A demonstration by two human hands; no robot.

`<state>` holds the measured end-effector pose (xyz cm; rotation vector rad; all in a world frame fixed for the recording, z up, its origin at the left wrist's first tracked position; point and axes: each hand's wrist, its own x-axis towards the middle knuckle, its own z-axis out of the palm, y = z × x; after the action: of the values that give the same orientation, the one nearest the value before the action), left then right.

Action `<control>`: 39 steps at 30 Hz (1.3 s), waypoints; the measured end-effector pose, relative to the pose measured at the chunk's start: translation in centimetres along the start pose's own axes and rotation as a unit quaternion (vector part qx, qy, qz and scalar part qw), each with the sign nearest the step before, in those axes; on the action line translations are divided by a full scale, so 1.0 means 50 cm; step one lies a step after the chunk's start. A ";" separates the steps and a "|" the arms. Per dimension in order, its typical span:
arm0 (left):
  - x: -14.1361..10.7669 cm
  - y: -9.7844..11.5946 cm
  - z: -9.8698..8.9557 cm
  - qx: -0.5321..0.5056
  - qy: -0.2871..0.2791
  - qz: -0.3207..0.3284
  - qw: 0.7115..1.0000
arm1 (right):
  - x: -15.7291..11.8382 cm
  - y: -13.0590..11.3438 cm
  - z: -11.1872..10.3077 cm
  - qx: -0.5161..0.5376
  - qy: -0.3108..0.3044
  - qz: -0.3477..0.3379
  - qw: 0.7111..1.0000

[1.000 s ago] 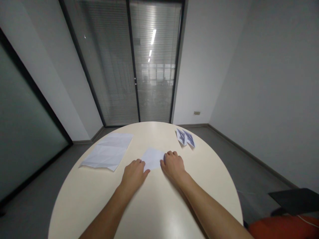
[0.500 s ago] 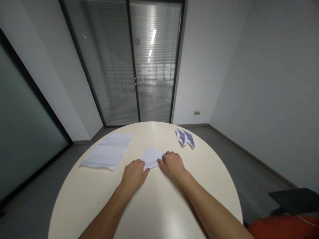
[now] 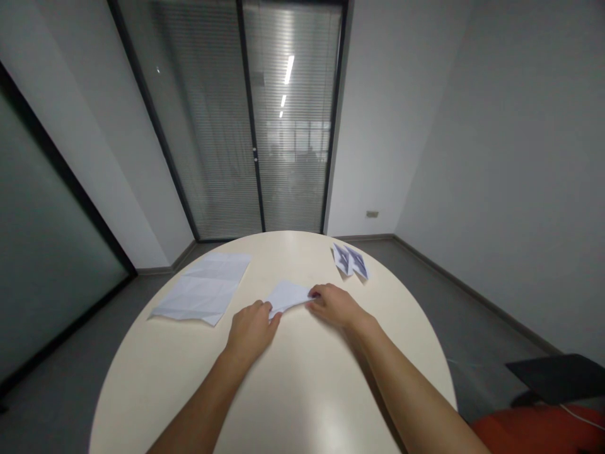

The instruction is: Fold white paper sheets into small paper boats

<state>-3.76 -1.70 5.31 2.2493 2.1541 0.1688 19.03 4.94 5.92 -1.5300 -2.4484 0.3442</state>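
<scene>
A folded sheet of white paper [image 3: 289,296] lies on the round cream table [image 3: 283,391] between my two hands. My left hand [image 3: 253,326] is closed on its left edge, fingers on top and thumb at the near side. At the right end, my right hand [image 3: 333,306] pinches the paper's corner between thumb and fingers, and the near right edge is raised a little off the table. The fingertips of both hands partly hide the paper's ends.
A larger creased white sheet [image 3: 203,287] lies at the table's left. Toward the back right stand two folded paper pieces [image 3: 350,261] with dark printed patches. Beyond the table's right edge are a black flat panel [image 3: 558,377] and a red seat [image 3: 539,430].
My right hand has turned and shifted slightly right, going from lying over the paper to pinching its corner. That edge has come up. My left hand has barely moved.
</scene>
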 end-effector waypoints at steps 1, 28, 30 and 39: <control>0.001 -0.001 0.001 -0.003 0.005 -0.003 1.000 | 0.002 0.005 0.003 0.007 0.005 0.008 1.000; 0.028 -0.026 0.030 -0.021 0.051 -0.047 0.997 | 0.037 0.032 0.065 0.046 0.105 0.087 0.990; 0.028 -0.027 0.034 -0.023 0.055 -0.044 0.997 | 0.038 0.031 0.067 0.046 0.108 0.084 0.990; 0.024 -0.031 0.046 -0.027 0.071 -0.026 0.997 | 0.044 0.032 0.079 0.042 0.113 0.078 0.990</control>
<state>-5.05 -0.29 2.98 2.2135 2.2424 0.3932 18.22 7.30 1.81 -1.6323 -2.1221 0.2809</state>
